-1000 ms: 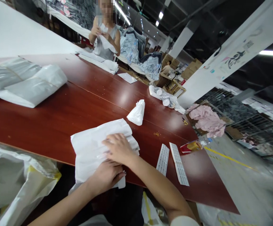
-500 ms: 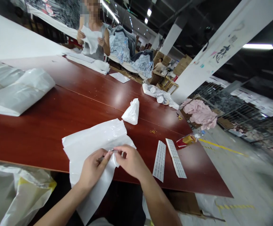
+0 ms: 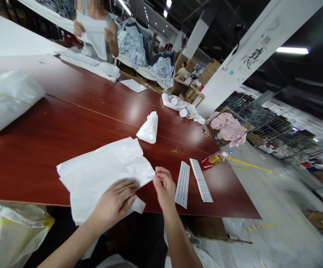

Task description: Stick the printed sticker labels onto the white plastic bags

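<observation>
Sheet (image 3: 102,163): white, thin and creased, glossy like plastic; lies on the near part of the surface, its lower edge hanging past the rim.
Left hand (image 3: 118,199): palm down on the sheet near its lower right part, fingers laid out flat, pressing and not gripping.
Right hand (image 3: 164,184): at the right-hand corner of the sheet, fingers bent, thumb and fingertips at the edge; whether they pinch it, I cannot tell.
Surface (image 3: 94,126): reddish-brown and shiny, with a seam running across it.
Gathered bag (image 3: 148,129): white, just beyond the sheet, bunched toward its top.
Rubber bands (image 3: 174,151): small yellow loops between the gathered bag and the strips.
Printed strips (image 3: 182,186): two, rows of dark marks on white, side by side to the right of the right hand.
Packet (image 3: 213,160): red and yellow, just past the strips near the right edge.
Scissors (image 3: 205,133): yellow-handled, by the far right edge.
Folded bundle (image 3: 13,95): pale plastic, a band around it, at the far left.
Co-worker (image 3: 97,37): across the surface, holding up a white piece with both hands.
Pink cloth (image 3: 228,126): heaped beyond the right end.
</observation>
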Demonstrator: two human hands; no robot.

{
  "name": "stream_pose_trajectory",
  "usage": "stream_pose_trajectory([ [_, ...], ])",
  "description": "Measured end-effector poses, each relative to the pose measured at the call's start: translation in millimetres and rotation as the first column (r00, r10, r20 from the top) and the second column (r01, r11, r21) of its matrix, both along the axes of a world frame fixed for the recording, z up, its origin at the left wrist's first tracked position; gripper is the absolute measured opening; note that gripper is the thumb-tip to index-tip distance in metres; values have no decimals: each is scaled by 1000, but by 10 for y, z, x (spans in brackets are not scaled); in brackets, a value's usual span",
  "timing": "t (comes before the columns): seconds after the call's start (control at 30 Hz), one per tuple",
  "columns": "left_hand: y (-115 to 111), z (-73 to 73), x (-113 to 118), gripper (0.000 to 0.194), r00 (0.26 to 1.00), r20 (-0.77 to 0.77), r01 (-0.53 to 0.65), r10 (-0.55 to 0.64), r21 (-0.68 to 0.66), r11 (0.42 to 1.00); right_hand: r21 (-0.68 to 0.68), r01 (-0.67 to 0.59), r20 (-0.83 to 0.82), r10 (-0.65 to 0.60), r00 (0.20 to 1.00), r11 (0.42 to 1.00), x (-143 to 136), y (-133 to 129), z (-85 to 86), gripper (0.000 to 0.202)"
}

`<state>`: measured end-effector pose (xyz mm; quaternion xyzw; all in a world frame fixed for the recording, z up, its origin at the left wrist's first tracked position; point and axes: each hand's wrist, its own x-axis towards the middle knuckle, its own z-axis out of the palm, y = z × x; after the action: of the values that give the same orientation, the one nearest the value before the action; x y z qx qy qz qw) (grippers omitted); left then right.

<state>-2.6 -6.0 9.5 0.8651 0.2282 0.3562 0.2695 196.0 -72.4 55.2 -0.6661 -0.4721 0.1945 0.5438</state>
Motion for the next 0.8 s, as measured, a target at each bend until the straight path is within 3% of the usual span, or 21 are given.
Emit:
stream_pose_trajectory([
  [0.07,-18,-51,24,19,999,-36,39,-36,106,994,-88,79,-69,-85,994,993,172,87,-36,19],
  [0.13,-24,-88,27,18,998,-51,32,-26,137,990,-162,65,-69,-77,995,985,268,144,-117,22],
  [0.27,-11,-109,6,24,999,-35,15,-11,119,993,-241,103,85,-85,993,965,257,134,-315,18],
  [0.43,-4,-90,-3,21,1000,-6,12,-12,68,998,-167,194,252,-149,956,967,181,96,-476,14],
  [0.57,-9,-78,2,21,1000,11,8,-9,55,998,-79,261,415,-206,886,962,152,106,-462,18],
  [0.67,-9,-82,7,22,1000,17,6,-6,41,999,-16,169,498,-139,856,985,133,142,-415,31],
  [0.73,-4,-95,3,23,1000,22,7,-7,31,999,-36,88,541,-54,839,995,130,184,-409,26],
  [0.8,-1,-110,-11,22,999,32,7,-8,26,1000,-70,86,574,-30,818,994,148,228,-423,24],
])
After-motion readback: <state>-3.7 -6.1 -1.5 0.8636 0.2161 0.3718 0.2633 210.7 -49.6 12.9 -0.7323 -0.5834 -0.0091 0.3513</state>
